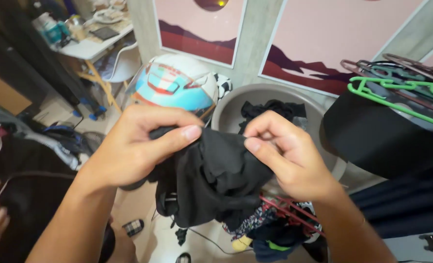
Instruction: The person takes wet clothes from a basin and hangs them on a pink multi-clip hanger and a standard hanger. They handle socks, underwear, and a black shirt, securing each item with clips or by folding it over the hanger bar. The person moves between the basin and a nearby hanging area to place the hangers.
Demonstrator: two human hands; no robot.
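While two hands, the left hand (pixel 128 146) and right hand (pixel 287 156), pinched one black garment (pixel 216 178) in their fingers (pixel 180 134), it hung before one grey basin (pixel 226 114) and one helmet (pixel 175 85).

Cramped home room, laundry corner. Grey wash basin (pixel 323 160) just beyond right hand (pixel 287 153); plastic hangers (pixel 396 92) right of it; helmet (pixel 175 85) above left hand (pixel 133 146); cluttered surface (pixel 92 46) far left.

Both forearms are bare to the edge of view, with no sleeves showing. The left hand (pixel 128 148) and the right hand (pixel 287 156) wear no gloves or rings. The fingernails are short and unpainted.
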